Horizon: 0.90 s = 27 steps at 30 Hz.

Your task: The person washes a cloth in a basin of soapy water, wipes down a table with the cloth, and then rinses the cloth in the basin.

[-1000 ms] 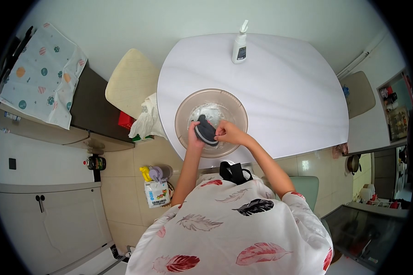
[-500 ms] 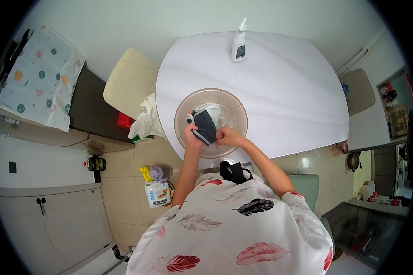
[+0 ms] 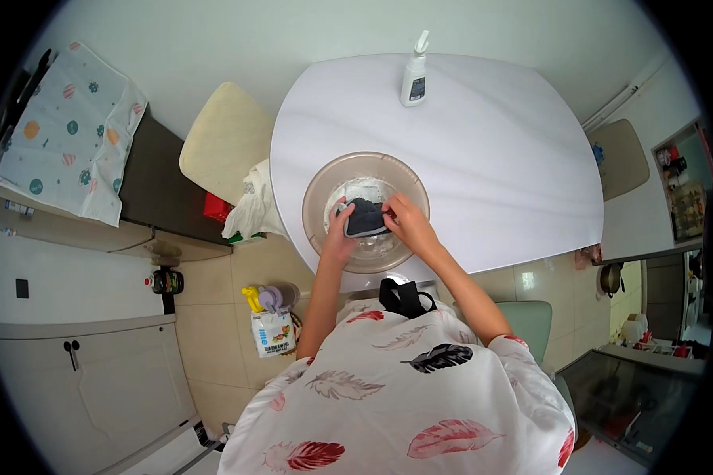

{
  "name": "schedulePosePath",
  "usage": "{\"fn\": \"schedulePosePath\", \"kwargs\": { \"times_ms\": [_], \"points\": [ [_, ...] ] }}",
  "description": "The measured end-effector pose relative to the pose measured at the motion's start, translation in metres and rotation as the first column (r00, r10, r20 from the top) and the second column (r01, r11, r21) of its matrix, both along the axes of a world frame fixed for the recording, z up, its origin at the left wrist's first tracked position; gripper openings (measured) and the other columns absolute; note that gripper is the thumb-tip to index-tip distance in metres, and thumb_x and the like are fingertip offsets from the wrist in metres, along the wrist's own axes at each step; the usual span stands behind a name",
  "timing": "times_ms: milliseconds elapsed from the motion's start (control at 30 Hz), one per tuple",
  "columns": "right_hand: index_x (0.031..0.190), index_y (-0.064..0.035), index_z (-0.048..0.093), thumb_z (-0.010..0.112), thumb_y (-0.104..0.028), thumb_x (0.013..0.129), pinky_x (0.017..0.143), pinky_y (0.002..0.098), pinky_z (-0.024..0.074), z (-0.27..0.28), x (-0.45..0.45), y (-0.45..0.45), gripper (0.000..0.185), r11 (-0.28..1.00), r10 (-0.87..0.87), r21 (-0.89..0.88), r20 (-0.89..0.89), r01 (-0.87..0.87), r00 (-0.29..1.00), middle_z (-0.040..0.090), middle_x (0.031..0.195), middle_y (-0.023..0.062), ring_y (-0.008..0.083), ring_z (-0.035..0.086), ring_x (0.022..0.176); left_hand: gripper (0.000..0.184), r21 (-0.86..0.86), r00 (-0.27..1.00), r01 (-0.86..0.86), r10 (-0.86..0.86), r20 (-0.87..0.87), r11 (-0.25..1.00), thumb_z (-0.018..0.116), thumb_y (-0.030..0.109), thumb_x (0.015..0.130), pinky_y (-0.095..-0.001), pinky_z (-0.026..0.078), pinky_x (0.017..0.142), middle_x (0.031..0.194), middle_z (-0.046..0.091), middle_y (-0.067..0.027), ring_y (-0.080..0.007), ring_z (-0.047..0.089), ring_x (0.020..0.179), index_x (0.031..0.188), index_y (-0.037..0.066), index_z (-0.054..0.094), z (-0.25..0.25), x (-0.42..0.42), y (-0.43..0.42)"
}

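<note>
A dark grey cloth piece with pale grey edging (image 3: 365,218) is stretched between my hands over a beige plastic basin (image 3: 317,190). I cannot make out what kind of item it is. My left hand (image 3: 340,235) grips its left end, fingers wrapped around the edge. At the other end, my right hand (image 3: 408,222) pinches the cloth with bent fingers. Sudsy water (image 3: 370,252) shows in the basin beneath the cloth, where something pale partly lies behind it.
The basin stands near the front edge of a white table (image 3: 499,158). A white pump bottle (image 3: 413,83) is at the back. Cream chair (image 3: 226,142) with a white cloth (image 3: 253,206) to the left; a printed bag (image 3: 273,333) sits on the floor.
The cloth piece has turned from hanging slantwise to lying more level across the basin. My right hand has moved up and now grips its right end. My left hand has shifted slightly right.
</note>
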State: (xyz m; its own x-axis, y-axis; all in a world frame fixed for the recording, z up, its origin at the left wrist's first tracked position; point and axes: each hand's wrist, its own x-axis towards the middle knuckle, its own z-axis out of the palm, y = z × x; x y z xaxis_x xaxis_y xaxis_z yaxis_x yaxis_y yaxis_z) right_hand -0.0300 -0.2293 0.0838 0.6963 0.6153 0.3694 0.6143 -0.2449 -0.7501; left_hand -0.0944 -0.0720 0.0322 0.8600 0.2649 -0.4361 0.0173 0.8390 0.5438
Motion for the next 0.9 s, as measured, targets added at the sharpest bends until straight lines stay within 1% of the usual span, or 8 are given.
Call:
{"fn": "schedulePosePath", "kwargs": {
  "times_ms": [67,200,300,400,467,533,833,900],
  "points": [
    [0.084,0.0005,0.052,0.06,0.002,0.075,0.061,0.0324,0.047,0.002,-0.003,0.0,0.013,1.0,-0.011,0.009,0.042,0.011,0.999,0.051,0.082,0.0123,0.0261,0.057,0.07,0.047,0.048,1.0,0.017,-0.016,-0.016,0.999,0.063,0.009,0.079,-0.0383,0.049,0.079,0.109,0.052,-0.0094,-0.0218,0.055,0.098,0.119,0.016,0.04,-0.001,0.0,-0.001],
    [0.086,-0.0009,0.052,0.061,0.002,0.073,0.062,0.0367,0.0458,0.004,-0.009,0.002,0.016,0.997,-0.039,0.065,0.137,0.03,0.99,0.051,0.083,0.0131,0.0313,0.056,0.075,0.05,0.188,0.993,0.106,-0.115,0.038,0.976,0.059,-0.001,0.076,-0.0341,0.048,0.08,0.11,0.051,-0.0088,-0.0201,0.054,0.098,0.12,0.014,0.041,0.004,-0.005,-0.003],
    [0.088,-0.0005,0.054,0.061,0.002,0.073,0.063,0.0348,0.0472,0.001,-0.012,0.002,0.016,0.99,-0.089,0.119,0.172,0.069,0.981,0.054,0.087,0.0122,0.0293,0.057,0.077,0.06,0.216,0.975,0.137,-0.169,0.141,0.967,0.055,-0.008,0.072,-0.0304,0.047,0.081,0.11,0.05,-0.0083,-0.0182,0.055,0.095,0.126,0.014,0.039,0.013,-0.007,-0.003],
    [0.089,0.0004,0.057,0.06,0.003,0.074,0.065,0.0334,0.0483,-0.001,-0.01,0.002,0.016,0.986,-0.114,0.146,0.231,0.081,0.966,0.056,0.09,0.0117,0.0278,0.058,0.078,0.061,0.373,0.93,0.26,-0.335,0.152,0.891,0.054,-0.007,0.071,-0.0252,0.046,0.078,0.111,0.048,-0.0071,-0.0137,0.054,0.091,0.127,0.012,0.04,0.019,-0.007,-0.002],
    [0.089,0.0007,0.058,0.06,0.003,0.074,0.066,0.0329,0.0487,-0.002,-0.007,0.003,0.015,0.983,-0.129,0.159,0.235,0.093,0.963,0.056,0.091,0.012,0.0279,0.059,0.079,0.052,0.548,0.914,0.364,-0.402,-0.054,0.753,0.054,-0.004,0.074,-0.0209,0.044,0.072,0.104,0.051,-0.0039,-0.0085,0.052,0.085,0.123,0.01,0.046,0.006,-0.004,-0.002],
    [0.089,0.0009,0.058,0.06,0.003,0.074,0.066,0.0325,0.0491,-0.001,-0.005,0.002,0.015,0.979,-0.147,0.172,0.239,0.107,0.96,0.056,0.092,0.0123,0.0281,0.059,0.079,0.043,0.536,0.912,0.374,-0.404,-0.066,0.757,0.055,0.001,0.078,-0.0191,0.042,0.068,0.095,0.053,-0.0006,-0.0056,0.051,0.079,0.119,0.009,0.049,0.003,-0.005,-0.004],
    [0.09,0.0012,0.056,0.058,0.007,0.076,0.067,0.0295,0.0497,-0.012,-0.003,0.004,0.016,0.953,-0.167,0.265,0.059,0.146,0.984,0.056,0.092,0.013,0.0246,0.06,0.077,0.037,0.488,0.963,0.219,-0.267,0.03,0.845,0.058,0.007,0.082,-0.0218,0.043,0.078,0.102,0.055,-0.0033,-0.0082,0.054,0.088,0.118,0.007,0.049,-0.002,0.0,-0.014],
    [0.09,0.0018,0.055,0.06,0.005,0.074,0.066,0.0255,0.0492,-0.019,-0.004,0.007,0.017,0.947,-0.089,0.299,-0.101,0.115,0.991,0.056,0.091,0.0109,0.0178,0.06,0.078,0.031,0.667,0.973,0.154,-0.23,0.027,0.729,0.064,0.01,0.079,-0.0243,0.042,0.084,0.106,0.052,-0.0053,-0.0125,0.051,0.096,0.109,0.009,0.056,0.0,-0.001,-0.015]
  ]
}}
